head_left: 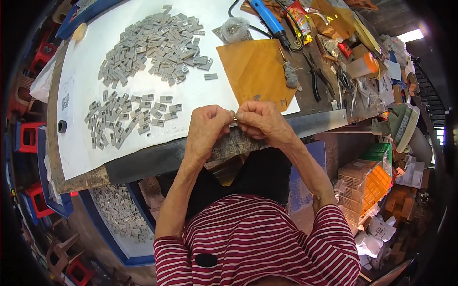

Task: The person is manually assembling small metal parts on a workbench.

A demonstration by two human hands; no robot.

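Right now both hands meet at the table's near edge: the left hand point(208, 125) and right hand point(262, 119) have their fingertips pinched together on one small grey metal piece point(234, 117). Just beyond the fingers lies a small spread of grey pieces point(128, 118), seemingly sorted; farther off a larger heap point(157, 42) looks untouched, so much remains.

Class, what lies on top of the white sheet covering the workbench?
Two heaps of small grey pieces and an orange sheet lie on the white sheet. The bench under it is covered.
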